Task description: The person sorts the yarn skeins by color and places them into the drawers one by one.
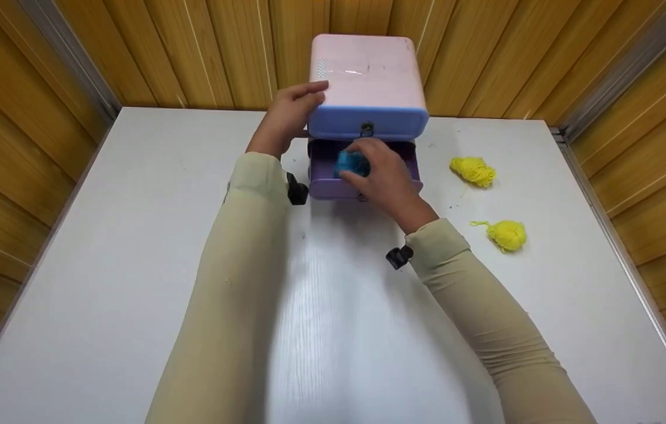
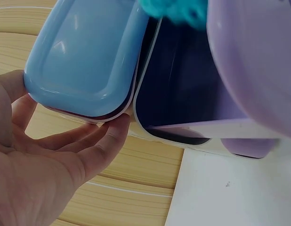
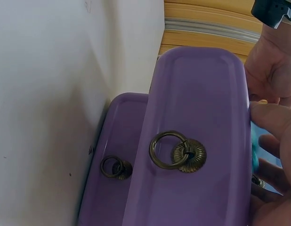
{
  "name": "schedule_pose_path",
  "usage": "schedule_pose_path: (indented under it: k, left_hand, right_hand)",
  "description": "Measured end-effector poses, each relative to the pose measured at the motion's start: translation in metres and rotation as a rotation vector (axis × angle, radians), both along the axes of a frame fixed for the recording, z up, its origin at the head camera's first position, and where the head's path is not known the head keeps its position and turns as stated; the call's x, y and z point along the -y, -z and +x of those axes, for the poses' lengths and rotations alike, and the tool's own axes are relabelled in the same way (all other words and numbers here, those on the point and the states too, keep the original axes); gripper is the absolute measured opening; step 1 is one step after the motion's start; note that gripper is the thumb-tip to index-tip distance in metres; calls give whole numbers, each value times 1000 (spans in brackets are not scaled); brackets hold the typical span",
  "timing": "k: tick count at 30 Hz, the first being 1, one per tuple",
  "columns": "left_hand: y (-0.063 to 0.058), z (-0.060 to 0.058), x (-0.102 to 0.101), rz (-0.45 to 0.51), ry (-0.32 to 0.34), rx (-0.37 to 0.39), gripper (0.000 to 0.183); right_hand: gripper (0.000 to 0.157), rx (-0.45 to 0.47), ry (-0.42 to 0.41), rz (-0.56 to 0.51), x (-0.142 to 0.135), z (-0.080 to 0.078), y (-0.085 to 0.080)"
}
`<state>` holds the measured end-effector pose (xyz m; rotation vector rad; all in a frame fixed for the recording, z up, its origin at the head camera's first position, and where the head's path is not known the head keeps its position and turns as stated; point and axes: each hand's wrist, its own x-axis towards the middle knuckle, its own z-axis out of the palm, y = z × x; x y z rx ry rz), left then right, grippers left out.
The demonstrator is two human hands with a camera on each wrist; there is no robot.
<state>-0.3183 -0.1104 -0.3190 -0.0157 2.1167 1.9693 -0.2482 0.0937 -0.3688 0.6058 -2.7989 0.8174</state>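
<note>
A small drawer cabinet (image 1: 368,65) has a pink top, a blue upper drawer (image 1: 338,122) and a purple drawer (image 1: 327,189) pulled out below. My left hand (image 1: 290,115) holds the cabinet's upper left side, fingers over the top edge. In the left wrist view its digits lie along the wall by the blue drawer. With curled thumb and fingers, my right hand (image 1: 384,175) grips a teal ball of yarn (image 1: 344,163) over the purple drawer. The yarn (image 2: 178,10) overlaps the drawer's interior in the left wrist view, and my right hand's fingers are near the purple front (image 3: 202,94) in its own view.
Two yellow yarn balls (image 1: 473,171) (image 1: 507,235) lie on the white table (image 1: 132,265) to the right. Another purple drawer front (image 3: 119,136) with a ring pull sits lower down. Wood-patterned panels (image 1: 221,53) stand behind the cabinet and at both sides.
</note>
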Motion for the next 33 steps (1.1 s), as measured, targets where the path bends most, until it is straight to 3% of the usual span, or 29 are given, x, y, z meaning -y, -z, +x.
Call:
schedule_pose_path:
  k: [7, 16, 28, 33]
  left_hand:
    - [0, 1, -1, -8, -3, 1, 34]
    - [1, 1, -1, -8, -10, 6, 34]
    - [-1, 0, -1, -8, -16, 18, 34]
    - [0, 0, 0, -8, -12, 24, 34]
  right_hand:
    - [40, 4, 27, 0, -4, 2, 3]
    - [32, -84, 6, -54, -12, 12, 6]
    - [16, -427, -21, -161, -26, 30, 17]
    - [16, -456, -21, -204, -28, 39, 23]
